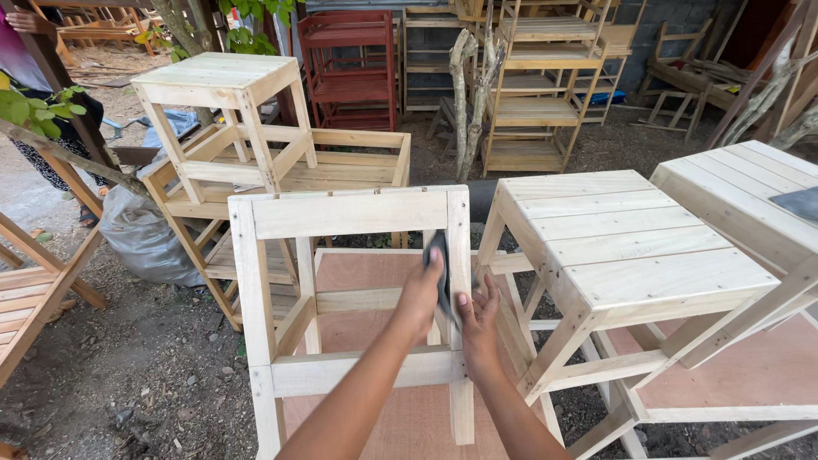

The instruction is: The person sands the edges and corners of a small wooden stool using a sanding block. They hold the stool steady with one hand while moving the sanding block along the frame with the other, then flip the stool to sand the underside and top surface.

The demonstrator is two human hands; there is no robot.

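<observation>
Two bare arms reach up from the bottom edge to a pale wooden stool frame point(349, 213) that lies tipped on its side. Its right leg point(460, 341) stands up straight, and both hands meet at that leg.

Left hand point(420, 294) is curled shut around a dark sanding sheet point(440, 255) and presses it flat on the inner side of the leg — the sheet sticks up above the fingers. Right hand point(480, 328) rests on the same leg just below and to the right of the left hand. Its fingers are spread and lie on the wood; it does not hold anything, it only touches the leg.

Under the stool frame lies a reddish-brown board point(409, 422).

Just right of the stool frame stands a finished stool point(622, 238) with a top made of slats. Further right of that one is another slat top point(750, 192), with a dark sheet on its far edge.

Behind the stool frame sits a small stool point(226, 81) on top of a low wooden rack point(341, 162). Left of the rack is a grey sack point(141, 234). Far behind stand a red shelf point(349, 68) and plain wooden shelves point(537, 94) — all on bare dirt.
</observation>
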